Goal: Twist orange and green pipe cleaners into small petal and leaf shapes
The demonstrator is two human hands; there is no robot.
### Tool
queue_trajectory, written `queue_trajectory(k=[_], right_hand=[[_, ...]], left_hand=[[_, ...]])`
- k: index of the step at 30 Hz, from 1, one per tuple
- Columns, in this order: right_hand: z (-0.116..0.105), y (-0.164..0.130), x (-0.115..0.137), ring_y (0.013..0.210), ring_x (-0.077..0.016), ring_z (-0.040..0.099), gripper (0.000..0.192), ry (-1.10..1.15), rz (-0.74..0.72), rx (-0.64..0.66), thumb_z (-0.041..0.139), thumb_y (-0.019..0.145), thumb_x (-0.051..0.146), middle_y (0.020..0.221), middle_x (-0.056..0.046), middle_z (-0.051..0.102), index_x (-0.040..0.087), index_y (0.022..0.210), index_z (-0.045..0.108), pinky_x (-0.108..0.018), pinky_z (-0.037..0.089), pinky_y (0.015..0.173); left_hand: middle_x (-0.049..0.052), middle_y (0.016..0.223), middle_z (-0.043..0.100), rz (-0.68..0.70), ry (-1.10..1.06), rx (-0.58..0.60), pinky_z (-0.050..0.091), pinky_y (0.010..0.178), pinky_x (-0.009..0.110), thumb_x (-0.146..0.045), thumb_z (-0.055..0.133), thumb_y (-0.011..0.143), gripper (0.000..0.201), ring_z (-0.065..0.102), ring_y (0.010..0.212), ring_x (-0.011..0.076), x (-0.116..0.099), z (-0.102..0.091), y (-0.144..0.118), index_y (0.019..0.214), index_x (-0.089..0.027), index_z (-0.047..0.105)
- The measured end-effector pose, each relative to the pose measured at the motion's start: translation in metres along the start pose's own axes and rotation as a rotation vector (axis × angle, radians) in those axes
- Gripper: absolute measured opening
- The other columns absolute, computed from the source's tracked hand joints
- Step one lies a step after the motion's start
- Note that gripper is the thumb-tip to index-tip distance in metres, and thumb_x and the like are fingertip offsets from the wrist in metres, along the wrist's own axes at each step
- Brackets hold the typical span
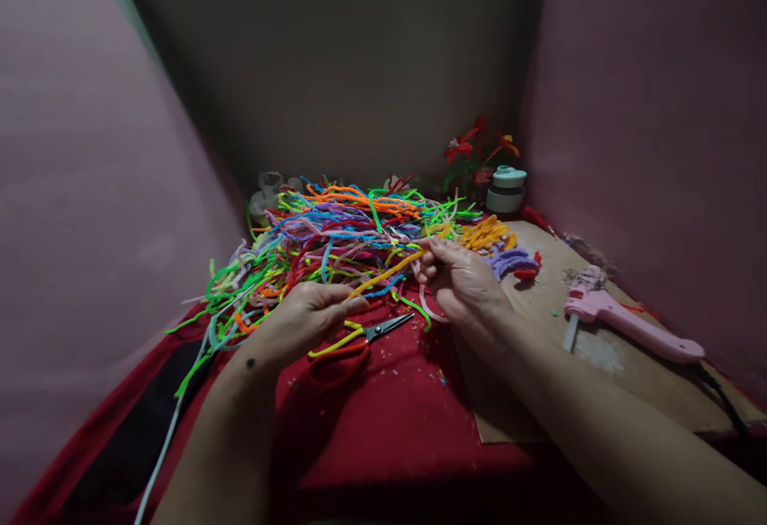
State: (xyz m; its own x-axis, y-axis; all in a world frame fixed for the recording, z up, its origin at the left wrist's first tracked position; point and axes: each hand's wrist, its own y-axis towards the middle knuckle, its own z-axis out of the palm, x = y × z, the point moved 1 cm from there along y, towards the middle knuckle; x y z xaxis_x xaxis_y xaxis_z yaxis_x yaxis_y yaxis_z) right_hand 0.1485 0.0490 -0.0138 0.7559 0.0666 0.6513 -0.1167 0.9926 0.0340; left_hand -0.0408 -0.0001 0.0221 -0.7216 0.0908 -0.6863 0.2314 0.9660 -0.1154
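An orange-yellow pipe cleaner is stretched between my two hands, its right end higher than its left. My left hand pinches it at the lower left. My right hand is closed on it near the other end, fingertips together. Behind it spreads a big heap of pipe cleaners in many colours. Just below the stretched pipe cleaner lie scissors with yellow and red handles, blades pointing right. To the right of my right hand are bent orange-yellow pipe cleaners and purple looped ones.
A pink glue gun lies on a brown board at the right, its cord running off the edge. Red flowers and a lidded container stand at the back. Small scraps dot the red cloth. A white cable crosses the left.
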Motion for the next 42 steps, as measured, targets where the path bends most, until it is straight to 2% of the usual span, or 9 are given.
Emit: queue_trajectory(k=[4,7,11,13,15,20,25,36,42], right_hand=[[0.001,0.003,0.009,0.044,-0.0050,0.038,0.011,0.093,0.027,-0.126,0.064,0.071,0.014,0.051,0.004,0.047,0.014,0.061,0.059,-0.018,0.033,0.043],[0.002,0.004,0.012,0.043,-0.0041,0.038,0.014,0.134,-0.016,-0.163,0.057,0.076,0.009,0.050,0.003,0.047,0.013,0.062,0.059,-0.016,0.033,0.042],[0.003,0.002,0.007,0.044,-0.0056,0.043,0.017,0.133,-0.006,-0.085,0.053,0.079,0.010,0.052,0.002,0.051,0.013,0.063,0.060,-0.018,0.037,0.044],[0.003,-0.001,0.003,0.046,-0.0064,0.046,0.014,0.149,0.017,-0.013,0.055,0.078,0.012,0.054,0.001,0.053,0.013,0.067,0.062,-0.019,0.039,0.046],[0.004,-0.003,-0.001,0.048,-0.0063,0.048,0.011,0.176,0.033,0.031,0.057,0.078,0.013,0.055,0.001,0.054,0.013,0.070,0.063,-0.019,0.041,0.048],[0.008,-0.010,-0.008,0.048,-0.0072,0.050,0.007,0.160,0.059,0.044,0.061,0.076,0.014,0.054,0.001,0.057,0.012,0.070,0.064,-0.021,0.044,0.051],[0.010,-0.013,-0.012,0.049,-0.0060,0.051,0.004,0.134,0.075,0.087,0.067,0.071,0.015,0.056,0.000,0.058,0.011,0.072,0.066,-0.018,0.043,0.050],[0.010,-0.012,-0.007,0.050,-0.0061,0.052,0.005,0.134,-0.001,0.025,0.067,0.069,0.013,0.056,0.001,0.059,0.012,0.071,0.063,-0.017,0.042,0.049],[0.011,-0.014,-0.007,0.047,-0.0080,0.054,0.007,0.027,0.014,0.087,0.063,0.070,0.019,0.056,0.000,0.062,0.013,0.071,0.066,-0.020,0.046,0.048]], left_hand=[[-0.006,0.049,0.038,-0.070,-0.136,-0.007,0.022,0.039,0.016,-0.046,0.056,0.076,0.035,0.030,0.043,0.0042,0.011,-0.013,-0.008,0.066,-0.013,0.058],[-0.005,0.048,0.042,-0.073,-0.291,-0.128,0.022,0.038,0.015,-0.037,0.063,0.074,0.026,0.032,0.043,0.0039,0.021,-0.023,-0.013,0.067,-0.012,0.063],[-0.005,0.046,0.045,0.200,-0.861,-0.443,0.032,0.040,0.013,-0.027,0.070,0.068,0.014,0.038,0.042,0.0038,0.027,-0.025,-0.010,0.074,-0.015,0.067],[-0.006,0.055,0.051,0.381,-1.220,-0.466,0.042,0.049,0.013,-0.025,0.075,0.063,0.024,0.044,0.048,0.0027,0.024,-0.019,-0.005,0.084,-0.018,0.068],[-0.003,0.069,0.058,0.376,-1.355,-0.388,0.047,0.056,0.013,-0.022,0.077,0.060,0.038,0.051,0.057,0.0031,0.017,-0.007,0.000,0.095,-0.016,0.066],[0.001,0.077,0.063,0.225,-1.075,-0.211,0.048,0.057,0.015,-0.014,0.072,0.066,0.046,0.058,0.063,0.0064,-0.012,0.024,0.013,0.111,-0.020,0.062],[0.001,0.066,0.060,0.320,-0.854,-0.325,0.048,0.054,0.018,-0.031,0.060,0.079,0.019,0.056,0.056,0.0071,-0.032,0.035,0.024,0.084,-0.014,0.068],[-0.001,0.053,0.051,0.365,-1.053,-0.339,0.042,0.038,0.021,-0.023,0.067,0.072,0.014,0.045,0.043,0.0068,-0.010,0.027,0.033,0.075,-0.010,0.068],[-0.002,0.056,0.049,0.300,-1.225,-0.319,0.041,0.040,0.019,-0.021,0.066,0.073,0.013,0.042,0.044,0.0039,-0.002,0.025,0.034,0.077,-0.009,0.068]])
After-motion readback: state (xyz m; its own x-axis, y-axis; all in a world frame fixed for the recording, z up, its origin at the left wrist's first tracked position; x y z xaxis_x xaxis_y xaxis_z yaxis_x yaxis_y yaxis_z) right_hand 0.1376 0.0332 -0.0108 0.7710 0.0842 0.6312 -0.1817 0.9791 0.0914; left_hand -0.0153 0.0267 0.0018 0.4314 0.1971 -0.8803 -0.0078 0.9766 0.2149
